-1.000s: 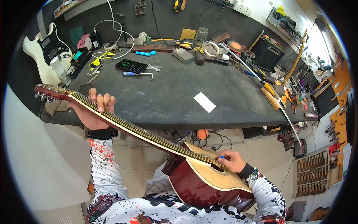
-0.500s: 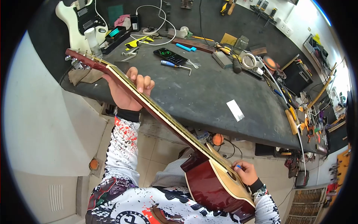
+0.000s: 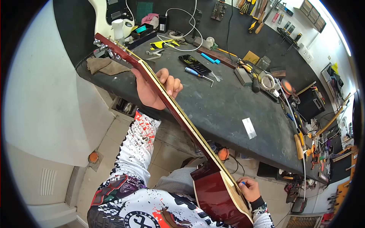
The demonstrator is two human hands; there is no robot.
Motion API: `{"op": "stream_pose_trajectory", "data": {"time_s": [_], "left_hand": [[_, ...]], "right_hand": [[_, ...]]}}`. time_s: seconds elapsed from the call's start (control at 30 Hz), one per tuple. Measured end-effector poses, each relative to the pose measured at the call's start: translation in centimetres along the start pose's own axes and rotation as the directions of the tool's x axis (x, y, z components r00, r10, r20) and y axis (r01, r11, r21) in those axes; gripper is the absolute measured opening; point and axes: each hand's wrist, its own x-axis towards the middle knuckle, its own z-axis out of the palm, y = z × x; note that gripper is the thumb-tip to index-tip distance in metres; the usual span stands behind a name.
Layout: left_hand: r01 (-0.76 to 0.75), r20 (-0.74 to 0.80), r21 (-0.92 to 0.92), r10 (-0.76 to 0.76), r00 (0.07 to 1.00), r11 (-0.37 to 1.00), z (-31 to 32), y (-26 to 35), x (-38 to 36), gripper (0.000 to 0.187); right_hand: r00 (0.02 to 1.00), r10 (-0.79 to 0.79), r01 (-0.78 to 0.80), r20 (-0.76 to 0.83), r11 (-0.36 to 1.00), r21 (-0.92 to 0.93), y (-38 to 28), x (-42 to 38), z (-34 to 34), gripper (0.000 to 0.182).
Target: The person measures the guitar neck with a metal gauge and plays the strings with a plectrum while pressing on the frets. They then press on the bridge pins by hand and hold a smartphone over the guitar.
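Note:
A dark red acoustic guitar [image 3: 216, 190] lies across my lap, its neck slanting up to the left over the bench edge. My left hand [image 3: 149, 91] is wrapped around the neck a little below the headstock [image 3: 116, 49], thumb behind and curled fingers over the strings. At the lower right, my right hand [image 3: 249, 190] pinches a small blue guitar pick [image 3: 242, 183] by the strings over the body. Most of the guitar's pale top is turned out of sight.
On the dark bench [image 3: 205, 110] are a phone [image 3: 194, 64], a blue-handled screwdriver [image 3: 192, 71], a capo-like clamp [image 3: 154, 55] and a toothed metal plate [image 3: 249, 128]. A brown cloth [image 3: 106, 66] lies behind the headstock. A white electric guitar [image 3: 104, 22] stands at the back left.
The bench and its things have shifted right in view as the camera turned. The guitar's top now faces further away. My right hand sits slightly lower, while my left keeps its place on the neck.

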Motion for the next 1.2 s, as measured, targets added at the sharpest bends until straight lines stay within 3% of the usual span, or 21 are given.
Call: {"op": "stream_pose_trajectory", "data": {"time_s": [0.17, 0.27, 0.37, 0.43, 0.47, 0.53, 0.6, 0.63, 0.67, 0.73, 0.87, 0.93, 1.07, 1.13, 1.17, 1.2], "left_hand": [[-0.025, -0.01, -0.027, 0.025, 1.0, 0.999, 0.1, -0.1, 0.2, 0.081], [-0.049, 0.026, -0.055, 0.051, 0.998, 0.997, -0.3, -0.3, 0.3, 0.086], [-0.042, -0.008, -0.018, 0.042, 0.999, 0.999, 0.4, -0.1, 0.2, 0.083], [-0.03, -0.052, 0.011, 0.03, 0.998, 0.999, 0.7, 0.1, 0.2, 0.079], [-0.02, -0.027, 0.012, 0.021, 0.999, 1.0, 0.6, 0.3, 0.1, 0.079], [-0.014, 0.002, 0.011, 0.014, 1.0, 1.0, 0.8, 0.4, 0.3, 0.078], [-0.091, -0.157, -0.03, 0.085, 0.984, 0.995, 1.5, 0.3, 0.4, 0.071], [-0.092, -0.157, -0.032, 0.086, 0.984, 0.995, 1.2, 0.3, 0.5, 0.071], [-0.079, -0.153, -0.023, 0.075, 0.985, 0.997, 0.6, 0.3, 0.5, 0.066], [-0.033, -0.205, 0.033, 0.039, 0.978, 0.999, 1.3, 0.5, 0.7, 0.055], [-0.059, -0.205, -0.002, 0.057, 0.977, 0.998, 1.2, 0.4, 0.7, 0.05], [-0.078, -0.217, -0.048, 0.066, 0.974, 0.996, 1.3, 0.3, 0.7, 0.049], [-0.056, -0.146, -0.043, 0.049, 0.988, 0.998, 1.0, 0.2, 0.7, 0.051], [-0.048, -0.161, -0.007, 0.046, 0.986, 0.999, 1.2, 0.3, 0.8, 0.051], [-0.046, -0.162, -0.004, 0.045, 0.986, 0.999, 1.2, 0.2, 0.7, 0.051], [-0.037, -0.15, -0.005, 0.036, 0.988, 0.999, 1.1, 0.2, 0.6, 0.051]], "right_hand": [[1.0, -0.004, 0.003, 0.005, 0.994, 0.108, 0.9, -0.1, -0.1, 0.007], [0.999, -0.041, 0.042, 0.005, 0.999, -0.033, 0.5, 0.1, 0.0, 0.008], [0.998, 0.056, -0.056, 0.002, 0.99, -0.129, 0.0, 0.1, 0.2, 0.009], [0.987, 0.159, -0.152, -0.037, 0.977, 0.152, 0.1, 0.1, 0.3, 0.009], [0.987, 0.159, -0.152, -0.035, 0.977, 0.148, -0.1, 0.0, 0.1, 0.009], [0.992, -0.072, 0.062, 0.1, 0.993, 0.103, -0.7, -0.1, -0.5, 0.009], [0.985, -0.092, 0.083, 0.148, 0.995, 0.063, -1.0, -0.1, -0.8, 0.009], [0.975, -0.107, 0.104, 0.197, 0.994, 0.026, -1.1, -0.2, -0.9, 0.009], [0.975, -0.105, 0.102, 0.196, 0.995, 0.023, -1.0, -0.2, -0.8, 0.009], [1.0, 0.004, -0.006, 0.013, 0.987, 0.162, -0.6, 0.1, 0.0, 0.01], [0.99, 0.134, -0.117, -0.042, 0.954, 0.275, 0.2, 0.6, 0.3, 0.01], [0.976, 0.214, -0.217, -0.039, 0.973, -0.079, 0.5, 1.1, 0.1, 0.011], [0.986, 0.167, -0.165, -0.011, 0.982, 0.088, 1.1, 1.0, -0.1, 0.012], [0.989, 0.144, -0.125, -0.043, 0.949, 0.29, 1.0, 0.8, 0.2, 0.013], [0.989, 0.144, -0.126, -0.042, 0.948, 0.293, 1.2, 0.8, 0.1, 0.013], [0.997, 0.075, -0.072, -0.012, 0.985, 0.159, 1.5, 0.8, -0.2, 0.013]]}}
